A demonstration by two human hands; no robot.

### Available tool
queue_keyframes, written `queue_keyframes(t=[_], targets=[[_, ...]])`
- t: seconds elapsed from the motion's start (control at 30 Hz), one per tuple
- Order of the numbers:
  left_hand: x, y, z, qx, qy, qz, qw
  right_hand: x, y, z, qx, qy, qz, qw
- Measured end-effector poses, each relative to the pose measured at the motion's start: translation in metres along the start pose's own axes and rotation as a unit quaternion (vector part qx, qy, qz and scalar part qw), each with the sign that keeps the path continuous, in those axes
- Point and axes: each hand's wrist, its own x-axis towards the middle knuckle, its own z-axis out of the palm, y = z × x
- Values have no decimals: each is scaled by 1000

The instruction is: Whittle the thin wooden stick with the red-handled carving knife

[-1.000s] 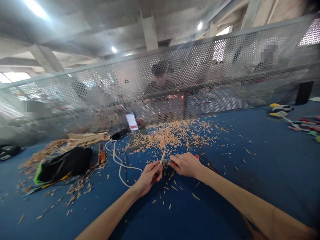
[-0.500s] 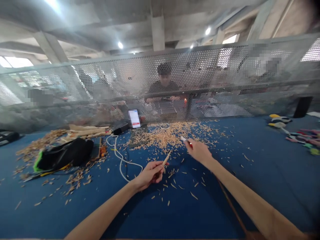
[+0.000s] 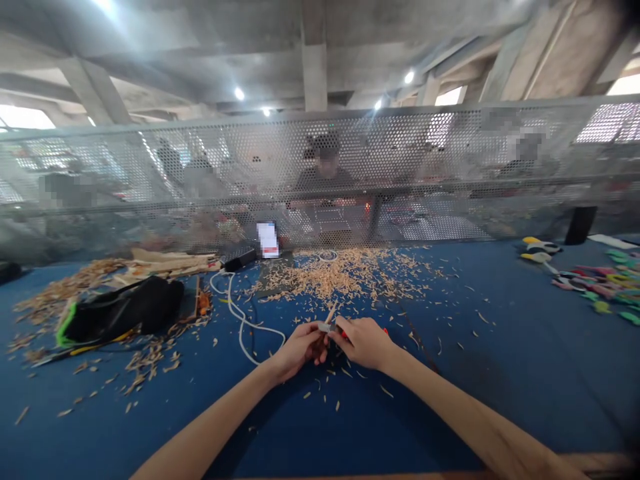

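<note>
My left hand [image 3: 299,348] is closed around a slim, pale wooden stick [image 3: 331,311], whose tapered tip points away from me. In my right hand [image 3: 369,342] is a small carving knife [image 3: 327,327] with some red on its handle. Its short grey blade lies across the stick, close to the left thumb. Both hands are nearly touching over the middle of the blue table [image 3: 310,433]. Fingers cover most of the knife's handle and the stick's lower end.
Wood shavings [image 3: 340,275] spread ahead of my hands. To the left lie a black pouch [image 3: 130,307], a white cable [image 3: 241,313] and wood strips [image 3: 170,263]. A phone [image 3: 269,240] stands before the perforated screen [image 3: 425,160], with a person behind it. Colourful small pieces [image 3: 595,280] sit right.
My right hand has come left and towards me, bringing the knife from beyond the stick onto it. The left hand has stayed almost in place. The view has shifted slightly right.
</note>
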Motion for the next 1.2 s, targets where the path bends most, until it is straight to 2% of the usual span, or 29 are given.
queue_keyframes(t=[0.13, 0.4, 0.63, 0.93, 1.13, 1.2], targets=[[-4, -1, 3, 39, -2, 8, 999, 1, 0, -2, -17, -38, 18, 999], [-11, 0, 7, 175, -41, 65, 982, 3, 3, 0, -11, -38, 11, 999], [-12, 3, 9, 184, -57, 82, 978, 2, 16, -2, -28, -33, -11, 999], [-9, 4, 14, 180, -35, 53, 982, 7, 43, 0, -51, 1, -53, 997], [-8, 7, 16, 177, -29, 29, 983, 14, 46, 5, -50, 8, -71, 996], [-10, 8, 17, 169, -22, 32, 985, 17, 55, 6, -36, 15, -49, 998]])
